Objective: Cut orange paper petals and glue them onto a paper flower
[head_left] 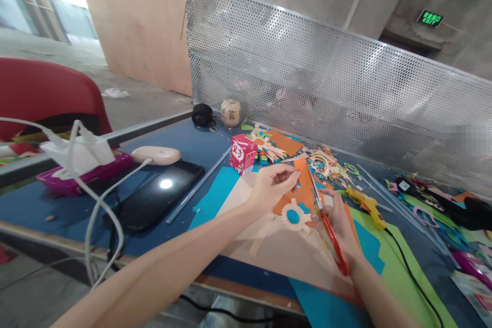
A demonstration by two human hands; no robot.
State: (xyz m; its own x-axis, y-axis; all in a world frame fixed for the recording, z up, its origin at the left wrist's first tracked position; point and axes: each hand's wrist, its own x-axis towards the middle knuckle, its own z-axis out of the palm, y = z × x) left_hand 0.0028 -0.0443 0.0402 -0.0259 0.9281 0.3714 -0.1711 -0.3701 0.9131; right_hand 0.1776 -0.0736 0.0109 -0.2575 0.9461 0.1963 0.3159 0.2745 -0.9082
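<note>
Got a narrow orange paper strip (pixel 306 178) pinched in the thumb-and-finger grip of the left hand (pixel 271 188), about midway between the front and far edges of the dark blue desk (pixel 207 147). Also got red-handled metal scissors (pixel 332 240) in the closed grip of the right hand (pixel 342 218), with blades right along the strip. Toward the far edge, a messy heap of multicoloured paper scraps (pixel 325 165); near the front edge, off left, a flat black phone (pixel 154 205).
</note>
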